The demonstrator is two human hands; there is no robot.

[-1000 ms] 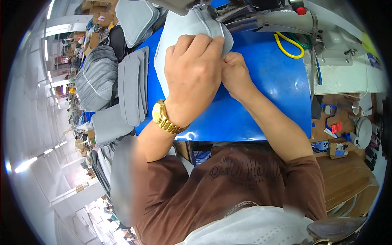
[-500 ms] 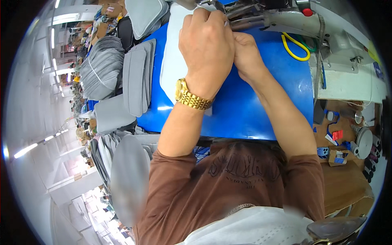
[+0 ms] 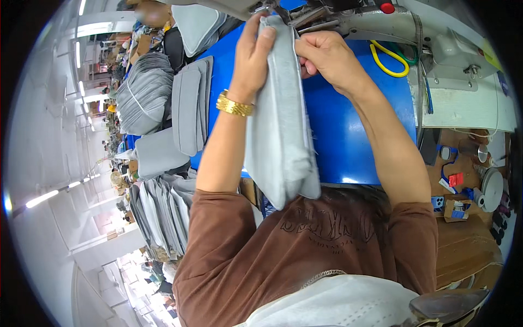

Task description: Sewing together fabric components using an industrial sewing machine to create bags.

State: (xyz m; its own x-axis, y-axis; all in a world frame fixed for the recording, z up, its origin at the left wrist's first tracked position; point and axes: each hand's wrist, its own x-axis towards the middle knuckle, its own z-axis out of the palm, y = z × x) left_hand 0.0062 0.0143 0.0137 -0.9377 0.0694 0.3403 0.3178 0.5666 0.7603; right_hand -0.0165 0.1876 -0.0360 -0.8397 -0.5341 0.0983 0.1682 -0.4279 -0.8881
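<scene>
My left hand [image 3: 251, 57], with a gold watch on the wrist, grips the upper left edge of a long grey padded fabric piece [image 3: 280, 125] just below the metal parts of a sewing machine [image 3: 321, 19]. My right hand [image 3: 324, 57] is curled at the piece's right edge near its top, thumb and fingers closed on it. The piece hangs down toward me over the blue work surface [image 3: 359, 150]. Yellow-handled scissors [image 3: 387, 64] lie to the right of my right hand.
Stacks of grey fabric pieces [image 3: 143, 95] and flatter panels [image 3: 188, 106] stand at the left, with more hanging pieces [image 3: 160, 212] below. At the right are a pale machine bed [image 3: 457, 109] and a cluttered wooden board [image 3: 452, 152] with small items and spools.
My left hand has turned and moved up to the piece's left edge. The piece now hangs lengthwise toward me, more of it uncovered. My right hand has moved higher.
</scene>
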